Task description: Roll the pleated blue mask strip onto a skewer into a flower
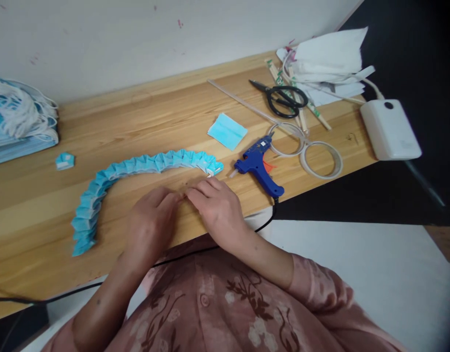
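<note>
Two bare hands meet below the inner curve of a blue pleated strip [137, 164], which arches across the wooden table [34, 200]. The left hand [149, 222] and right hand [221, 210] have curled fingers, tips close together — whether they pinch anything small cannot be told, since the fingers hide it. The right hand's knuckles are just beside the strip's right end.

Right of the strip lies a blue glue gun [254, 160], nozzle pointing away; farther right are two tape rings [337, 164]. Beyond the strip's right end sit a blue square [227, 132] and, farther off, black-handled scissors [272, 90]. Left of the strip are a small folded blue piece [65, 162] and a stack with white loops [23, 115]. Nearer the body than the strip, a black cord [184, 255] runs beneath the forearms — crossing their way.
</note>
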### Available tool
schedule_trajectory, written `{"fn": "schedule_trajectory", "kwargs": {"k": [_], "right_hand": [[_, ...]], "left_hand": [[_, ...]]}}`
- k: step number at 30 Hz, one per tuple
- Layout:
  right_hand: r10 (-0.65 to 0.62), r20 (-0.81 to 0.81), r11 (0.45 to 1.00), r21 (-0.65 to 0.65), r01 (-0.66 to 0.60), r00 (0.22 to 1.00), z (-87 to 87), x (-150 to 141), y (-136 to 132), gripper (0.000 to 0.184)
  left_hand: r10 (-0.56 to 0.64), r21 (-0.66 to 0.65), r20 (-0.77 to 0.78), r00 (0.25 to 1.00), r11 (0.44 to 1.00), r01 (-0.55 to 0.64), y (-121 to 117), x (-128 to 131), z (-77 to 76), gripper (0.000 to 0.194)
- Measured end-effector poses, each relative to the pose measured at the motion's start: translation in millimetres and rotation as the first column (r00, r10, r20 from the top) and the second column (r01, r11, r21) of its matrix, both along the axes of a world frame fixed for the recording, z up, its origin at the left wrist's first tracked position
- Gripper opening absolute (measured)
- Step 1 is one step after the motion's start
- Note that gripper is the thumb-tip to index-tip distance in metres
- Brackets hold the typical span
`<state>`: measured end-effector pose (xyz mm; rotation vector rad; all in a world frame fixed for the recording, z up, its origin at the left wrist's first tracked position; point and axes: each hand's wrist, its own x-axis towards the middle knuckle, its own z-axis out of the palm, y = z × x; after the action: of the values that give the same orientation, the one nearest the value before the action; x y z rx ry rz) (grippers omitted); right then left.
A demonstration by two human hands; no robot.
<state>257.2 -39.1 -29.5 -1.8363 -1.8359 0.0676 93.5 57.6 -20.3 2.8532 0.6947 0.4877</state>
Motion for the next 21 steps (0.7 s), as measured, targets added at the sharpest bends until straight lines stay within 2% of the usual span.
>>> {"fn": "schedule_trajectory", "kwargs": {"k": [9,15,21], "right_hand": [[0.004,-0.045,1.000,0.031,-0.002,0.999,-0.9,-0.8,-0.2,0.027],[0.026,-0.070,0.999,0.029,-0.024,0.997,-1.9,-0.6,-1.9,0.026],[-0.009,0.014,0.991,0.133,0.007,1.000,-2.8,-2.2,-8.8,0.028]], "left_hand": [[0.066,-0.069,0.020,0.998,0.996,-0.065,1.8,2.1,1.5,0.029],[0.012,-0.047,0.055,0.998,0.999,-0.010,1.8,4.2,5.3,0.023],[0.020,-0.075,0.051,0.998,0.997,-0.016,1.0,4.4,6.6,0.028]]}}
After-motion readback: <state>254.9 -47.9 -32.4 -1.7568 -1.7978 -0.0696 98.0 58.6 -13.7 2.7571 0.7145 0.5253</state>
